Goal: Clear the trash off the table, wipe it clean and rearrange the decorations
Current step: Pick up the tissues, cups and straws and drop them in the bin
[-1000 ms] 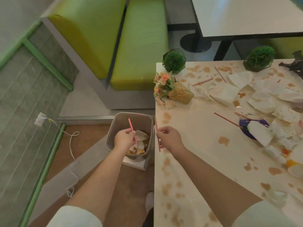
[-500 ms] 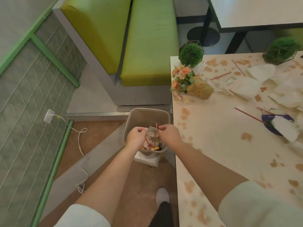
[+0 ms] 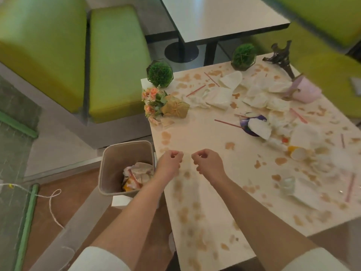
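Hovering over the worktop's (image 3: 205,133) near-left edge, our left hand (image 3: 169,163) and right hand (image 3: 208,164) are loosely curled and hold nothing. Just beside that edge, the bin (image 3: 109,169) on the floor already contains crumpled paper and a straw. Most work remains: napkins (image 3: 214,96), straws (image 3: 227,123) and a tipped cup (image 3: 304,90) litter the far and right side, stains cover the surface, and the flower bunch (image 3: 162,104) at the left edge lies toppled.
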The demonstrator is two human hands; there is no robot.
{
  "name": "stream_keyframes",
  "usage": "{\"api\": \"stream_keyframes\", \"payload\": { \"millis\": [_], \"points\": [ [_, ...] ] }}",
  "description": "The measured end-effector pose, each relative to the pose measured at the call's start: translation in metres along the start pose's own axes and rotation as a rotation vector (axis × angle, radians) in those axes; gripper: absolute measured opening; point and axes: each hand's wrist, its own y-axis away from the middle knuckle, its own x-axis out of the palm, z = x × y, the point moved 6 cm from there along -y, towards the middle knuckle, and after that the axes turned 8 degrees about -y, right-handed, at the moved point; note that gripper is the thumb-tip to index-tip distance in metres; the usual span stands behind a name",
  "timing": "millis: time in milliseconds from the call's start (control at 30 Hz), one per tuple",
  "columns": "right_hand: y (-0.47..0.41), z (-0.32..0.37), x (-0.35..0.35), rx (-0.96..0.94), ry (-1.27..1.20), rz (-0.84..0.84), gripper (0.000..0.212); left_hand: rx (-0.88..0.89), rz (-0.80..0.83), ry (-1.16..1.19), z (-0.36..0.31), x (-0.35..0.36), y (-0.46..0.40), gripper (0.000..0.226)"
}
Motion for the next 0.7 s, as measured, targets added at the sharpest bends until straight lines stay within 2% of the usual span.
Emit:
{"api": "stream_keyframes", "payload": {
  "millis": [367,533,700],
  "points": [
    [0.012,-0.036,-0.179,-0.010,0.039,-0.228,0.011,0.138,0.222,-0.106,-0.084,0.155,0.046,0.022],
    [0.020,-0.060,-0.240,-0.060,0.166,-0.324,0.022,0.173,0.325,-0.200,-0.102,0.213,0.062,0.025],
    [0.025,-0.083,-0.288,-0.098,0.337,-0.394,0.026,0.196,0.426,-0.275,-0.110,0.264,0.080,0.015]
  ]
}}
